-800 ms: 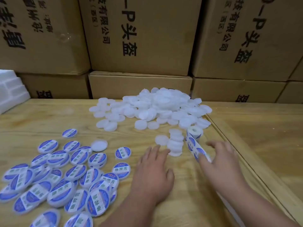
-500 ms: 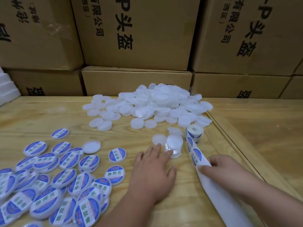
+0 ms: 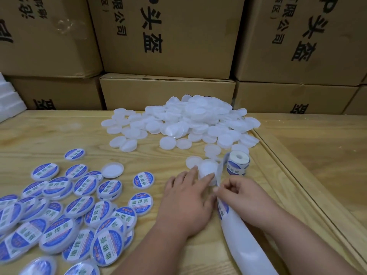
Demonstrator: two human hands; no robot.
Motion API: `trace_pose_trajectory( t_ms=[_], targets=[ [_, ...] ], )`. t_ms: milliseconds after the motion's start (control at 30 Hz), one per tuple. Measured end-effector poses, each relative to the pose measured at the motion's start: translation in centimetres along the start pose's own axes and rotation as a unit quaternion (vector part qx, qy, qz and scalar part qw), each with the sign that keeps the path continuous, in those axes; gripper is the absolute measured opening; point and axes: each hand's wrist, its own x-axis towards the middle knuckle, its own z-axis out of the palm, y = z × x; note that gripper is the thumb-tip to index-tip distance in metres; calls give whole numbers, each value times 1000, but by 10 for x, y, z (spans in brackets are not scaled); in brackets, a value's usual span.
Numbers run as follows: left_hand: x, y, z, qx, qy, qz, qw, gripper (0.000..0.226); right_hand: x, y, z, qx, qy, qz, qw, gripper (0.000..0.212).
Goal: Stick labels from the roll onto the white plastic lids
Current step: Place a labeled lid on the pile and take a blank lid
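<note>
**Label roll upright by the right edge of the lid heap, strip trailing toward me**

The label roll (image 3: 238, 162) stands on end on the pale wooden table (image 3: 49, 139), just beside the nearest lids of the unlabelled heap (image 3: 190, 120). From it a strip of backing paper (image 3: 244, 247) runs down toward the bottom of my view, with blue labels visible on it near the hands. My right hand (image 3: 248, 197) has its fingers curled on the strip, thumb and forefinger pinching at its edge. My left hand (image 3: 188, 203) lies palm down with the fingers fairly straight, the fingertips resting on a small stack of white lids (image 3: 207, 171) just left of the strip. I cannot tell whether a label is already lifted between the fingers.

The table is light wood with clear grain. A raised wooden border (image 3: 297, 187) runs diagonally along its right side, with more wood surface beyond it. To the left lies a spread of finished lids (image 3: 79, 219) with round blue and white labels, many overlapping, and one lid (image 3: 112, 170) among them lies open side up.

Behind the table, brown cardboard cartons (image 3: 168, 36) with black printed characters are stacked in two tiers and fill the whole background. A piece of white foam (image 3: 9, 102) sits at the far left edge.
</note>
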Motion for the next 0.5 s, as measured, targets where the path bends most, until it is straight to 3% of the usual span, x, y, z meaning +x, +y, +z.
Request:
trace_pose_trajectory(
  t_ms=[167,267,400,500],
  targets=[
    [-3,2,-3,-50,56,-18,997,32,8,16,4,105,-16,-12,994,30],
    [-5,0,0,-71,65,-21,995,18,16,15,1,85,-61,23,994,30],
    [-6,-3,0,-123,75,-46,988,17,26,8,-3,50,-105,76,990,28],
    [-11,-3,-4,-203,108,-100,968,15,22,10,-4,69,-96,64,991,34]
  ],
)
